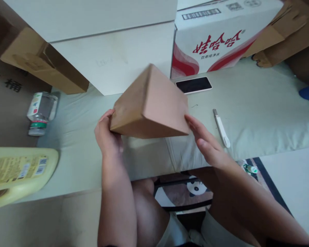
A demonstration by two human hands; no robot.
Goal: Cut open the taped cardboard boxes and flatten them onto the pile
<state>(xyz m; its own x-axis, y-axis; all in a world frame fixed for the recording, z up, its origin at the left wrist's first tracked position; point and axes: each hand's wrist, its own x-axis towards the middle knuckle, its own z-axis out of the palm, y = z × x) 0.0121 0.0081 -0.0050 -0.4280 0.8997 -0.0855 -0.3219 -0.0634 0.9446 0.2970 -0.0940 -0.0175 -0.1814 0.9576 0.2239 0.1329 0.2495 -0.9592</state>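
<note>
A small brown cardboard box (150,104) is tilted up on edge above a pale green cushion (260,113), held between both hands. My left hand (106,135) grips its lower left corner, fingers wrapped around the edge. My right hand (204,142) presses flat against the box's lower right corner with fingers extended. A white utility knife (221,128) lies on the cushion just right of my right hand.
A dark phone (194,84) lies behind the box. A white and red printed carton (221,34) and a large white box (113,51) stand at the back. A plastic bottle (41,113) lies at left, a yellow jug (18,175) in front of it.
</note>
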